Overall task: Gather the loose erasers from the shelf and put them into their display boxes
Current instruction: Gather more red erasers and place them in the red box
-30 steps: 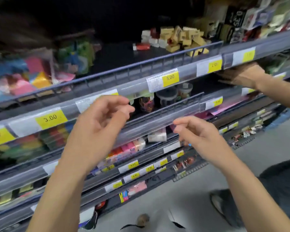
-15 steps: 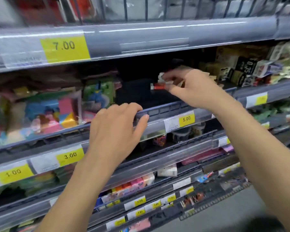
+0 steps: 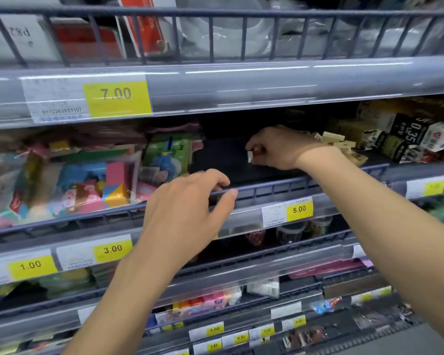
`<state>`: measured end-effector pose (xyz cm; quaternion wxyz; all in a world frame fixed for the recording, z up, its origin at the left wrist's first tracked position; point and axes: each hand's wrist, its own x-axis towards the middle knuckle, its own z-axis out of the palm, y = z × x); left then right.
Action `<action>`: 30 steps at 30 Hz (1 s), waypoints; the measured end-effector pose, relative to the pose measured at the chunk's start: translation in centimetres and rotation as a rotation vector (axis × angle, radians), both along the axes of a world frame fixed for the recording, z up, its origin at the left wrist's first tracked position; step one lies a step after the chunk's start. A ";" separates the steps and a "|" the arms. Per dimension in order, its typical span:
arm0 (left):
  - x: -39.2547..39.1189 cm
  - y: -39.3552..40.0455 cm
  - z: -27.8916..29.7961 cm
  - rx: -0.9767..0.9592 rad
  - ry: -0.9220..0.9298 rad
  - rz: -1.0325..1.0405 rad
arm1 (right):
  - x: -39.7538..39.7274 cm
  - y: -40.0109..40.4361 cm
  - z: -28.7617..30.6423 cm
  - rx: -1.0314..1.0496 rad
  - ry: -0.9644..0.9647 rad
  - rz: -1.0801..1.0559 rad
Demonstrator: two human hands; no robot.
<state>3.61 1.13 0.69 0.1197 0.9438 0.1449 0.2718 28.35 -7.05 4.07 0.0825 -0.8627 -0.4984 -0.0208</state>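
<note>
On the dark shelf (image 3: 223,160), right hand (image 3: 280,149) pinches a red-and-white eraser (image 3: 253,154); left hand (image 3: 187,213) hovers spread

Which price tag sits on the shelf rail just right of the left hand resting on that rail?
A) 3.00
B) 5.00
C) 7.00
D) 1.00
B: the yellow 5.00 price tag is on the grey shelf rail just right of the left hand, while the right hand pinches a small red-and-white eraser further back.
</note>
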 end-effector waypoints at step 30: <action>8.4 0.6 2.2 -0.625 0.112 -0.028 | 3.6 -6.5 1.9 0.033 0.067 -0.176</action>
